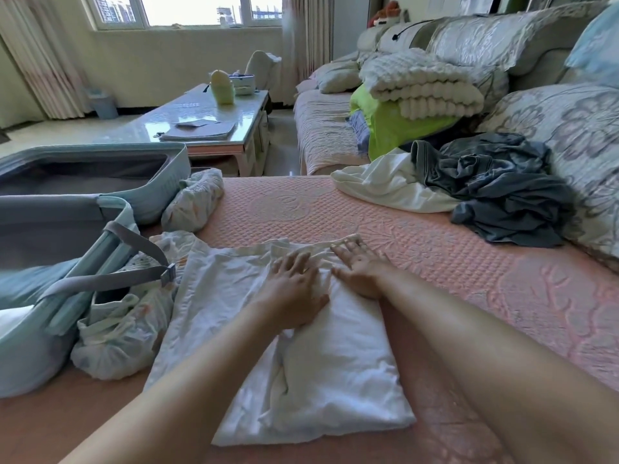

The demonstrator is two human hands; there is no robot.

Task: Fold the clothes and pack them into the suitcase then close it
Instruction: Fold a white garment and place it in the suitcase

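We've got left hand (294,289) and right hand (358,269) flat, fingers spread, holding nothing, pressing the white garment (301,356) to flatten creases before packing into the suitcase (110,236)

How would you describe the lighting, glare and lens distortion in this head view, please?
Head view: the window is blown out white, backlighting the room; its glare sheens the coffee table; wide-angle distortion bows the suitcase and stretches the forearms; the white garment stays sharp and evenly lit.
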